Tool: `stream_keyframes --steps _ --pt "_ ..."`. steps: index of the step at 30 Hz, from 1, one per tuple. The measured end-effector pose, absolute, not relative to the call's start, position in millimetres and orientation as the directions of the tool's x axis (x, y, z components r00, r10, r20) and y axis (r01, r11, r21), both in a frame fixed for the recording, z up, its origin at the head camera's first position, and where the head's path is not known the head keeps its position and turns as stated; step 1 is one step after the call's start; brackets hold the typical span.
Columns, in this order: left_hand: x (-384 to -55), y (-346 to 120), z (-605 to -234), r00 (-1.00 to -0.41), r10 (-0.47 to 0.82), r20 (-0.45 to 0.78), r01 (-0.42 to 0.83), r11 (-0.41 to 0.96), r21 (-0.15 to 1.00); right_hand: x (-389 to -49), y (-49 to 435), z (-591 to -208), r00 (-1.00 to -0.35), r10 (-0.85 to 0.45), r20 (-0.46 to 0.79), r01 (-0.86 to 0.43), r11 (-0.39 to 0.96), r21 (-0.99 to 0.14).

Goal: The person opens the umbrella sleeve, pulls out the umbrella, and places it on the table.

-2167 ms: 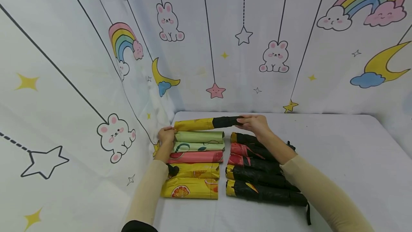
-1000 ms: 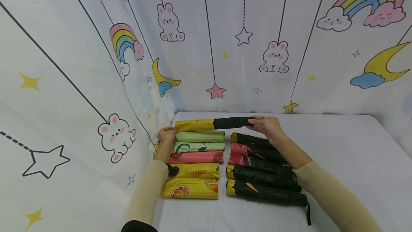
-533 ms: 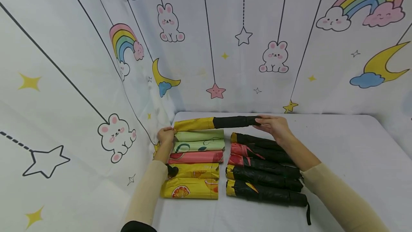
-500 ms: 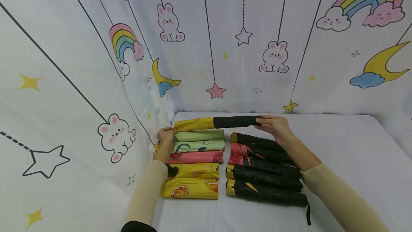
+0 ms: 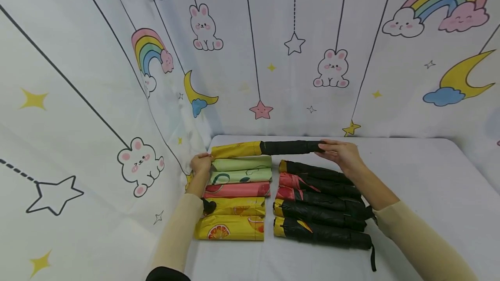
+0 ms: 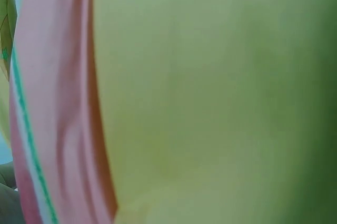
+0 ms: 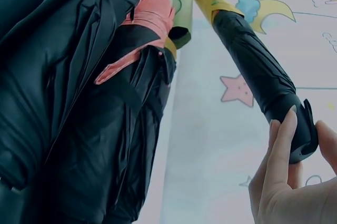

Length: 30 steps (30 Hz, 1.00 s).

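Note:
In the head view, my left hand [image 5: 201,164] pinches the left end of a yellow sleeve [image 5: 234,150]. A black folded umbrella [image 5: 291,147] sticks out of the sleeve's right end. My right hand [image 5: 343,155] grips the umbrella's far right end between fingers and thumb, also seen in the right wrist view, where a small black strap [image 7: 308,109] stands up beside the fingers. Sleeve and umbrella lie in one line above the back of a row of sleeves. How much umbrella is inside the sleeve is hidden. Blurred green cloth [image 6: 200,97] and a pink sleeve [image 6: 58,97] fill the left wrist view.
Down the left lie flat sleeves: green [image 5: 242,177], red [image 5: 238,190] and yellow with orange slices [image 5: 230,228]. Right of them, across a narrow gap, several black rolled umbrellas [image 5: 320,232] lie in a column on the white table [image 5: 422,185]. A printed curtain [image 5: 234,77] stands behind.
My right hand has moved steadily right, drawing the umbrella with it, so more black shows past the yellow sleeve. My left hand has stayed at the sleeve's end.

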<state>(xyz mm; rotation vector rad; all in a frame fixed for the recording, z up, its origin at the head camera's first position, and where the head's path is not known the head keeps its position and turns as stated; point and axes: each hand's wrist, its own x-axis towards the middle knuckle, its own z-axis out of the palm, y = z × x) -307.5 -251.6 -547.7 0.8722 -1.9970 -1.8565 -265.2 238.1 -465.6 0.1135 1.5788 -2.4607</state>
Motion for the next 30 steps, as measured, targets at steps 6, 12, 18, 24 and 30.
stream_keyframes --steps 6,12,18,24,30 --pt "-309 -253 -547 -0.771 -0.603 -0.205 -0.231 -0.035 0.972 -262 249 -466 -0.972 -0.134 -0.191 0.23 -0.412 -0.882" --pt "-308 -254 -547 -0.765 -0.611 -0.204 -0.224 -0.045 0.973 -259 259 -467 -0.971 -0.127 -0.202 0.237 -0.427 -0.873" --pt "-307 -256 -548 -0.76 -0.62 -0.195 -0.231 -0.024 0.973 -257 267 -467 -0.975 -0.138 -0.174 0.217 -0.442 -0.87" --pt "-307 -255 -549 -0.763 -0.621 -0.178 -0.217 -0.013 0.976 -258 277 -472 -0.979 -0.134 -0.156 0.199 -0.439 -0.876" --pt "-308 -254 -549 -0.762 -0.62 -0.186 -0.2 -0.048 0.979 -258 291 -478 -0.978 -0.135 -0.158 0.202 -0.449 -0.871"
